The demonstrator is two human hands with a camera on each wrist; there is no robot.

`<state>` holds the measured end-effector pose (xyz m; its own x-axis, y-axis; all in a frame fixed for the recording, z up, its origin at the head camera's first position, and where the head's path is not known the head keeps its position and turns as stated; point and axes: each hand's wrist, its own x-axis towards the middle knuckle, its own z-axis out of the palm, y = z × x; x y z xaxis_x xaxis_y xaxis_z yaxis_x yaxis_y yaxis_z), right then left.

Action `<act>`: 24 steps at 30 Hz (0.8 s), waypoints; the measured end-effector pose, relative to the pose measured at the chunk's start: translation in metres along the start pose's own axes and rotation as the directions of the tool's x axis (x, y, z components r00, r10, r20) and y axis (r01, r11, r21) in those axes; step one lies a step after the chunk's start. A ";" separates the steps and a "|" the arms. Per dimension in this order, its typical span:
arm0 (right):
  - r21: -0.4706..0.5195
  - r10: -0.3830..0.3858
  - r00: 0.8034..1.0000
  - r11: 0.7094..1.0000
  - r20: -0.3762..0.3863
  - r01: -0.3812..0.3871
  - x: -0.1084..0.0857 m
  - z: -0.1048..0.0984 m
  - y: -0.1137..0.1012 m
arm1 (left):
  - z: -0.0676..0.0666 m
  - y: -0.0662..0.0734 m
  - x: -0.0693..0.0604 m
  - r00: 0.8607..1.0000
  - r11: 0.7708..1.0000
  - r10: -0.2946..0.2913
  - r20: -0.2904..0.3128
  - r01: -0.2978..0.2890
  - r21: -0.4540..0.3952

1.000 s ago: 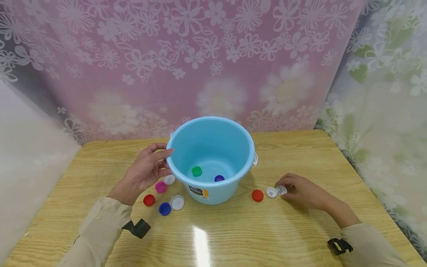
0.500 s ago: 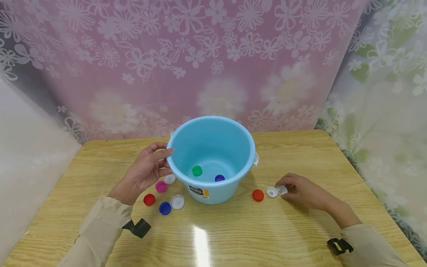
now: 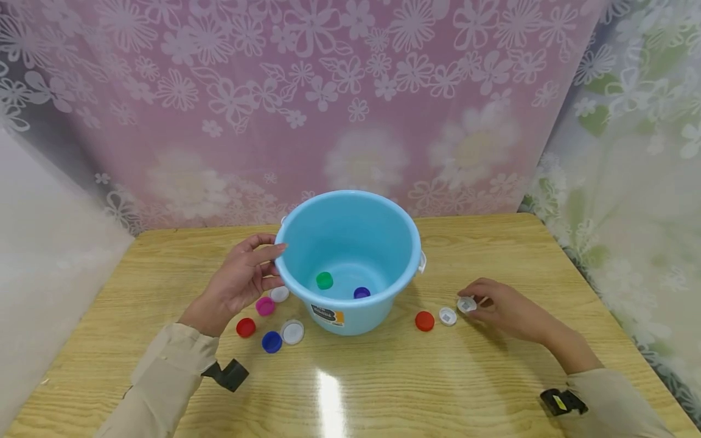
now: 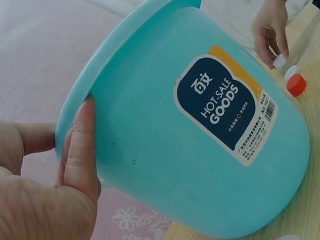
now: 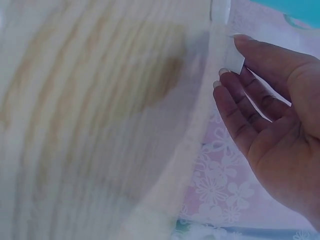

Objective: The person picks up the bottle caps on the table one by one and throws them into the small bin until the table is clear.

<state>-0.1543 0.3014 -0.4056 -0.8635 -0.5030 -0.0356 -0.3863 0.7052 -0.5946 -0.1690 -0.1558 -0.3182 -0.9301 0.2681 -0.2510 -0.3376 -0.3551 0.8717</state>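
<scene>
A light-blue bucket (image 3: 350, 316) stands upright mid-table, with a green bottle cap (image 3: 324, 280) and a purple bottle cap (image 3: 361, 292) on its inside floor. My left hand (image 3: 241, 277) grips the bucket's left rim, thumb over the edge and fingers against the outer wall. On the right, my right hand (image 3: 504, 310) pinches a white bottle cap (image 3: 467, 304) between thumb and fingers; in the right wrist view part of that cap (image 5: 235, 59) shows at the fingertips. Just left of it, another white bottle cap (image 3: 447, 316) and a red bottle cap (image 3: 424, 321) lie on the table.
Left of the bucket on the wooden table (image 3: 394, 389) lie several more caps: pink (image 3: 265, 306), red (image 3: 246, 327), blue (image 3: 271, 342) and white (image 3: 292, 332). A white bucket handle end (image 3: 422, 261) sticks out at right. Flowered curtain (image 3: 350, 121) hangs behind.
My right hand has lifted the white bottle cap slightly and moved it a little right, away from the other white cap. My left hand stays on the bucket's rim.
</scene>
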 end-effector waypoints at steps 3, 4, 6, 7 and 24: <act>-0.026 -0.023 0.999 0.999 -0.035 0.022 -0.002 -0.003 -0.002 | 0.000 0.000 0.000 1.000 1.000 -0.001 -0.003 0.001 -0.003; -0.036 -0.034 0.998 0.999 -0.049 0.033 -0.002 -0.003 -0.003 | 0.000 -0.001 0.000 1.000 1.000 0.000 -0.004 0.000 -0.003; -0.057 -0.052 0.995 0.997 -0.081 0.048 -0.002 -0.005 -0.004 | 0.000 -0.001 0.000 1.000 1.000 0.002 -0.003 -0.002 -0.002; -0.067 -0.058 0.994 0.996 -0.097 0.051 -0.002 -0.006 -0.005 | 0.000 -0.001 0.000 1.000 1.000 0.004 -0.002 -0.004 -0.002; -0.029 0.020 0.929 0.999 -0.370 -0.033 0.015 -0.036 -0.042 | -0.001 -0.001 0.001 1.000 1.000 0.005 -0.005 -0.005 0.006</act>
<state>-0.1631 0.2821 -0.3526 -0.9297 -0.2680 0.2527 -0.3669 0.7355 -0.5696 -0.1699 -0.1555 -0.3198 -0.9325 0.2619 -0.2487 -0.3321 -0.3510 0.8755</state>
